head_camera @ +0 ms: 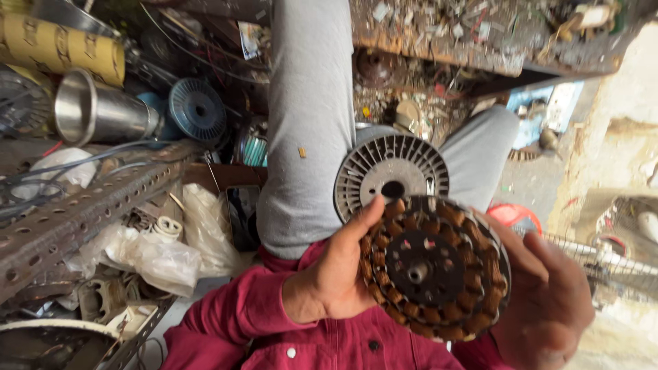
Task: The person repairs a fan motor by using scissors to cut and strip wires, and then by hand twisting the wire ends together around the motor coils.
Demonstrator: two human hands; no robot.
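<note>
In the head view, a round motor winding (435,267) with copper-brown coils around a dark centre is held up between both hands, in front of a red shirt (274,329) and above the lap. The left hand (339,274) is curled against the winding's left edge, with the thumb laid up along the rim and the fingers hidden behind it. The right hand (545,301) is cupped around the right edge, its fingers bent over the rim; it is blurred, so the exact contact of the fingertips cannot be told.

Just behind the winding, a grey plastic spool (391,175) with a ribbed face is seen resting between the grey trouser legs (305,123). To the left, a perforated metal angle bar (75,212) is laid across clutter, with crumpled clear plastic bags (157,253) beneath it. Farther back, a shiny metal funnel (96,109), a blue spool (197,108) and a yellow cardboard roll (62,48) are found among tangled wires. A littered workbench edge (480,41) is seen at the top.
</note>
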